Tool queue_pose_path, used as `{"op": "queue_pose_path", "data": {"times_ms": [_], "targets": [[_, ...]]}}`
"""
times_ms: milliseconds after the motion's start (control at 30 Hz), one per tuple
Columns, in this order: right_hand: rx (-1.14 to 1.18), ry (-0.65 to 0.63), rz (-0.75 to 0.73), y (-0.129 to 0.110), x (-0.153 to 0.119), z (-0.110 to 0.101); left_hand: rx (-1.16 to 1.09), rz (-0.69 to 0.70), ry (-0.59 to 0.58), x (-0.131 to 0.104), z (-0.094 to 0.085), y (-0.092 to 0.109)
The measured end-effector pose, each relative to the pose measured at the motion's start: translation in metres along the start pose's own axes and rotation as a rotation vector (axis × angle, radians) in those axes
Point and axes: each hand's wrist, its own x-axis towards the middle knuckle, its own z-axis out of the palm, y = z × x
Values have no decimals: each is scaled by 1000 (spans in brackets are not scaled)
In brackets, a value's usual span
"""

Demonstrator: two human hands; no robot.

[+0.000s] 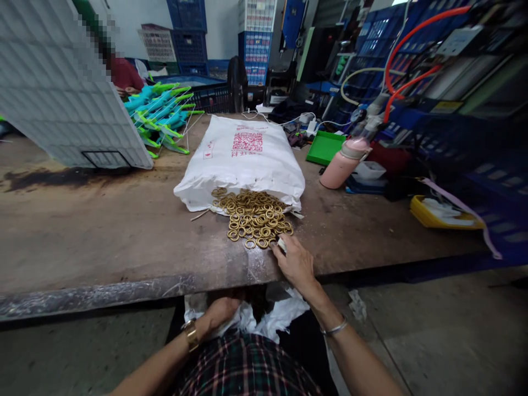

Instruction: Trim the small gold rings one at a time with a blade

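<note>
Rings (254, 220) may fall toward six o'clock if right hand (296, 260) drags many. Its grip I cannot tell; left hand (223, 312), same.

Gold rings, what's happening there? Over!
Right hand at gold rings, near edge. Left hand below tabletop, at white plastic. Rings spill from sack. Pink bottle off right.

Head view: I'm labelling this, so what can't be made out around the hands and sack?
In the head view:
Rings deeper inside the white sack: covered by its top.
Left hand: fingertips hidden by the hand itself, any grip on the white material unclear.
Right hand: any ring it pinches, screened by its own fingers.
Smallest print on the sack: too tiny.
</note>
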Motion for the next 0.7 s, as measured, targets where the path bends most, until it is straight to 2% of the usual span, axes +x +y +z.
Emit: {"op": "queue_pose_path", "data": {"times_ms": [100,167,233,300,433,533,600,700], "targets": [[-61,-54,21,-11,3,-4,178,-6,-76,-17,7,7],[-73,-61,27,-14,5,-4,275,56,-98,-32,10,13],[-61,-45,19,-13,5,-3,279,134,-98,-43,10,27],[-26,-18,1,-10,4,0,213,137,-99,-48,8,46],[130,8,13,-3,-1,4,-63,84,55,-37,8,82],[416,-7,-1,-7,-7,3,-160,139,161,-19,12,95],[599,-44,-31,-14,-13,0,-189,158,170,-11,16,97],[740,-107,-53,-27,-21,-3,-226,166,137,-5,19,99]]}}
